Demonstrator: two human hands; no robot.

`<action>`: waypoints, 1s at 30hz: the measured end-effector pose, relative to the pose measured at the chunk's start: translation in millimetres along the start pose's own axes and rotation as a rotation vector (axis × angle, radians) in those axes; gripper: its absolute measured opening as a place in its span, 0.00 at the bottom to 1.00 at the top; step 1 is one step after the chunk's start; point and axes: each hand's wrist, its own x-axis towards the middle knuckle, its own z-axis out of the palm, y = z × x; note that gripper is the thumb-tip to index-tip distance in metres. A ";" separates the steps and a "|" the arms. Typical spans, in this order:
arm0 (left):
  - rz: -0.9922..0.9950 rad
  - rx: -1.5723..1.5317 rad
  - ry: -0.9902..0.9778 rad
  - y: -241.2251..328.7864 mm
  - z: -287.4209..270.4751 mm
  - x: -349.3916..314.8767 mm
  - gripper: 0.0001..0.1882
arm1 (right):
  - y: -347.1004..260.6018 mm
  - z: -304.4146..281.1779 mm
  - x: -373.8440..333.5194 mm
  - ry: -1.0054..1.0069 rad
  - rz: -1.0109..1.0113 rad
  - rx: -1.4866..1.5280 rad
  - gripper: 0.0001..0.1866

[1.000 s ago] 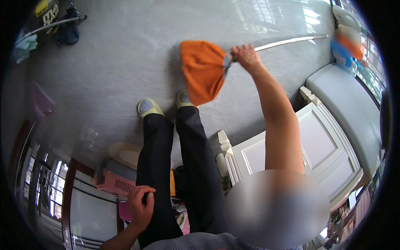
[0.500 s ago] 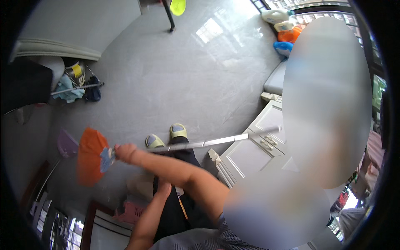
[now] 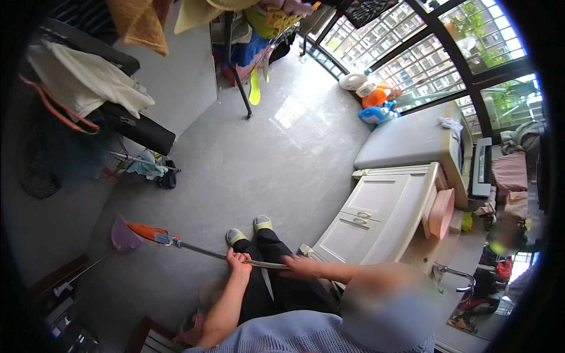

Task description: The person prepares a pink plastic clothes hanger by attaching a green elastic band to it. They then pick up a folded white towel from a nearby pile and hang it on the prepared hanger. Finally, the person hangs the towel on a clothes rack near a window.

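Observation:
A broom (image 3: pixel 203 251) with a metal handle and an orange head slants across the front of my legs. My left hand (image 3: pixel 238 262) is closed round the middle of the handle. Farther up, near my right thigh, my right hand (image 3: pixel 300 266) is wrapped round the upper handle, slightly blurred. The orange broom head (image 3: pixel 144 230) points left, low by the floor, its tip beside a purple long-handled dustpan (image 3: pixel 125 235); whether they touch I cannot tell. Light green slippers (image 3: pixel 263 223) are on my feet.
White cabinets (image 3: pixel 359 223) with a sink counter stand at right, a washing machine (image 3: pixel 406 141) beyond. Detergent bottles (image 3: pixel 376 113) sit by the barred window. A black table leg (image 3: pixel 240 88) meets the floor ahead. Cloths and a metal rod (image 3: pixel 147 165) lie low at left.
My right hand has moved from beside the broom head to the upper handle. My left hand now grips the handle. The broom head has swung down beside the dustpan, and the view has tilted up.

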 end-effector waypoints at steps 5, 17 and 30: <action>-0.077 0.131 0.025 -30.3 -13.9 -13.0 0.19 | -9.2 -32.8 -154.3 -0.167 0.223 0.291 0.22; 0.163 1.634 -0.596 -2.6 18.0 -29.4 0.12 | 70.0 56.7 -233.7 0.358 0.431 0.552 0.21; 0.625 1.397 -0.133 93.3 101.8 -124.4 0.13 | 304.2 -111.6 -87.5 0.805 0.557 0.846 0.09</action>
